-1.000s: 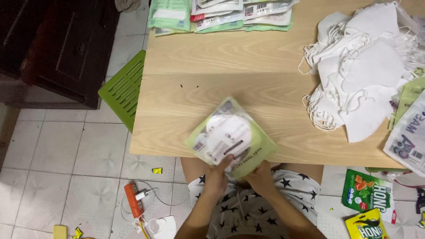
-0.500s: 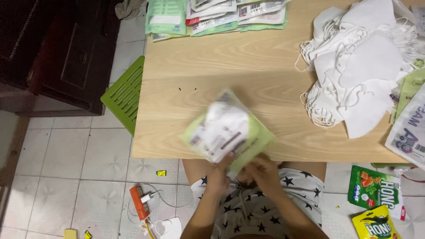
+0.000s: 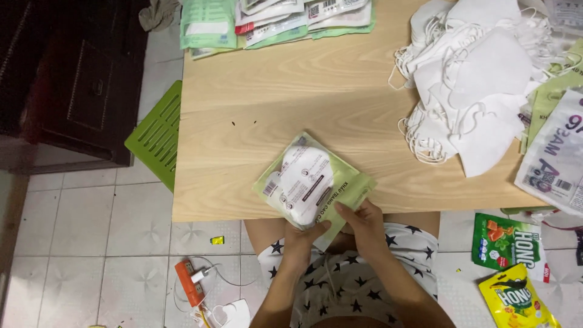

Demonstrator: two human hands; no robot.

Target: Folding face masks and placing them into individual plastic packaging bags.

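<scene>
At table edge, left hand (image 3: 305,238) and right hand (image 3: 363,223) both pinch the green mask packet (image 3: 313,182) by its near end; overhanging, it could slip floorward.

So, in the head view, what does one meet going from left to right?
Dark wooden cabinet → green slatted plastic panel → clear-and-green packet with a white mask, held by both hands → pile of loose white masks → yellow snack bag.

We see even, soft light, faint shadows, mild glare on the packet (image 3: 313,182), slight blur and some bending at the edges.
</scene>
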